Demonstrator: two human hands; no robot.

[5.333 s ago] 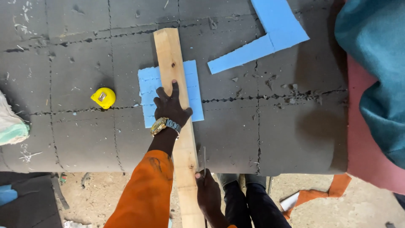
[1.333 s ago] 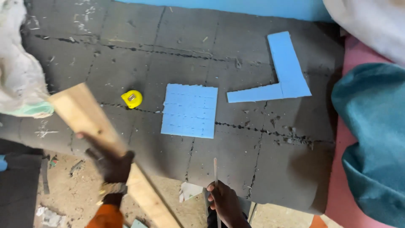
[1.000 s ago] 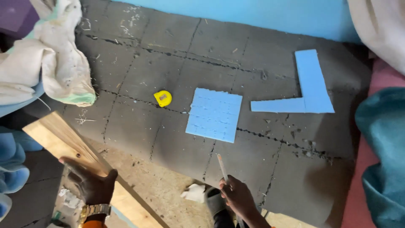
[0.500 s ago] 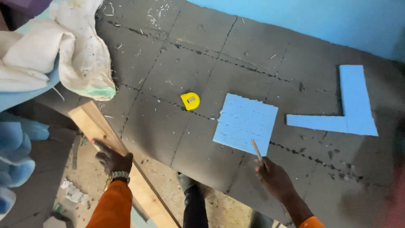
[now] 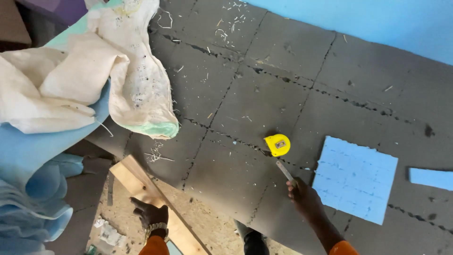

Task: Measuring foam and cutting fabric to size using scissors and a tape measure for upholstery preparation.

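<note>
My left hand (image 5: pixel 152 215) rests spread on the wooden plank (image 5: pixel 155 203), which slants below the grey mat's (image 5: pixel 264 94) near edge and runs out of view at the bottom; whether my fingers curl under it is hidden. My right hand (image 5: pixel 306 197) is closed round a thin blade (image 5: pixel 285 171), its tip just short of the yellow tape measure (image 5: pixel 277 144). Right of the tape measure lies a blue foam square (image 5: pixel 356 177); a second blue piece (image 5: pixel 432 178) is cut off. Left, crumpled white cloth (image 5: pixel 94 80) overlaps the mat.
</note>
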